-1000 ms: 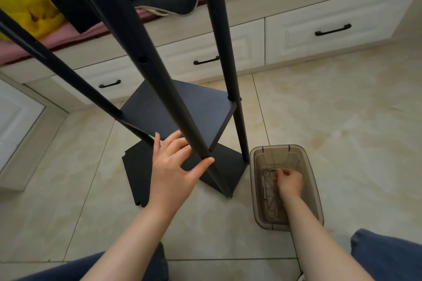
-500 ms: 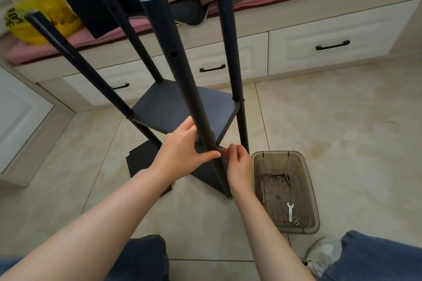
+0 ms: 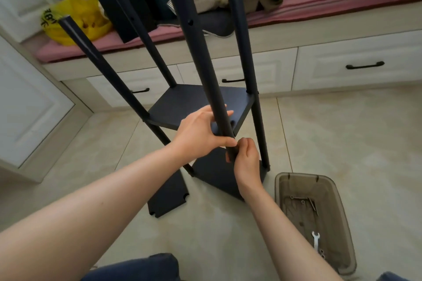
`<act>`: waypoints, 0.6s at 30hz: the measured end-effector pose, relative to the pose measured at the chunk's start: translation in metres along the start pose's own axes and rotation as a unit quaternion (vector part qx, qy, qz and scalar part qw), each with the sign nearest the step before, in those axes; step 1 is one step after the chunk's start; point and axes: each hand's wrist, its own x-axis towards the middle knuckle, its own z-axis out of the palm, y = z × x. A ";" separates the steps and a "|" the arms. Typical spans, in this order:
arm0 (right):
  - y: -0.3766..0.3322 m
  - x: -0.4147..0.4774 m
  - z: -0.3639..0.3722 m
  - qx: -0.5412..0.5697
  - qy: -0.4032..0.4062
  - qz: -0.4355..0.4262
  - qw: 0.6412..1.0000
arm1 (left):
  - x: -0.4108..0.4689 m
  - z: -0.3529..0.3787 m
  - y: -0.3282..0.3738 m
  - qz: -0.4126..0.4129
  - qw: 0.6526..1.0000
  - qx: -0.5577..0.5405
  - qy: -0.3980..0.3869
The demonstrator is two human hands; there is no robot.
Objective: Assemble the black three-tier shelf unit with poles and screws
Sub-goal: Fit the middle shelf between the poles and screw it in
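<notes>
So the half-built shelf unit (image 3: 196, 105) stands on the tiled floor (image 3: 342, 143), in front of the drawers. The person's left hand (image 3: 198, 134) is wrapped round the front pole (image 3: 196, 48) at middle-shelf height. The right hand (image 3: 247, 162) sits just below it, fingers curled tight onto that same pole. A loose shelf panel (image 3: 169, 196) lies flat beside the base. The plastic tray (image 3: 277, 189) to the right holds a small wrench (image 3: 315, 239) and some screws.

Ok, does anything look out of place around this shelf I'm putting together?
One black shelf board lies loose on the floor at the foot of the frame, not fitted yet. Nothing looks spilled or broken.
</notes>
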 end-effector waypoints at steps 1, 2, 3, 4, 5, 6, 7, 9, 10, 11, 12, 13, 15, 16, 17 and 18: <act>-0.006 0.005 0.006 -0.005 0.000 -0.010 1.000 | 0.005 -0.006 -0.005 -0.008 1.000 -0.010 0.004; -0.011 0.010 0.011 -0.010 -0.003 -0.020 1.000 | 0.010 -0.013 -0.010 -0.017 1.000 -0.023 0.008; -0.016 0.015 0.017 -0.018 -0.010 -0.029 0.999 | 0.014 -0.019 -0.016 -0.028 0.999 -0.040 0.013; -0.022 0.019 0.023 -0.029 -0.019 -0.038 0.999 | 0.017 -0.025 -0.021 -0.040 0.997 -0.061 0.021; -0.028 0.023 0.028 -0.041 -0.027 -0.047 0.998 | 0.019 -0.031 -0.027 -0.052 0.995 -0.084 0.030; -0.033 0.025 0.035 -0.052 -0.036 -0.058 0.996 | 0.020 -0.037 -0.034 -0.064 0.991 -0.107 0.041; -0.039 0.027 0.042 -0.063 -0.044 -0.070 0.995 | 0.020 -0.042 -0.041 -0.074 0.988 -0.127 0.051; -0.050 0.031 0.055 -0.093 -0.061 -0.098 0.989 | 0.020 -0.052 -0.054 -0.092 0.979 -0.163 0.077; -0.057 0.033 0.061 -0.107 -0.070 -0.113 0.985 | 0.020 -0.056 -0.060 -0.104 0.973 -0.183 0.094; -0.063 0.035 0.066 -0.122 -0.081 -0.130 0.981 | 0.019 -0.061 -0.066 -0.122 0.965 -0.204 0.112; -0.069 0.035 0.072 -0.138 -0.094 -0.148 0.975 | 0.017 -0.065 -0.072 -0.143 0.955 -0.226 0.129; -0.075 0.035 0.077 -0.157 -0.107 -0.164 0.968 | 0.014 -0.069 -0.077 -0.161 0.945 -0.246 0.143; -0.083 0.033 0.085 -0.199 -0.129 -0.186 0.954 | 0.004 -0.073 -0.090 -0.186 0.928 -0.282 0.158; -0.086 0.031 0.089 -0.214 -0.141 -0.191 0.947 | -0.003 -0.074 -0.097 -0.193 0.919 -0.303 0.159; -0.088 0.029 0.092 -0.226 -0.154 -0.194 0.942 | -0.012 -0.073 -0.104 -0.196 0.911 -0.325 0.160; -0.089 0.027 0.095 -0.237 -0.166 -0.194 0.937 | -0.021 -0.070 -0.110 -0.197 0.903 -0.346 0.164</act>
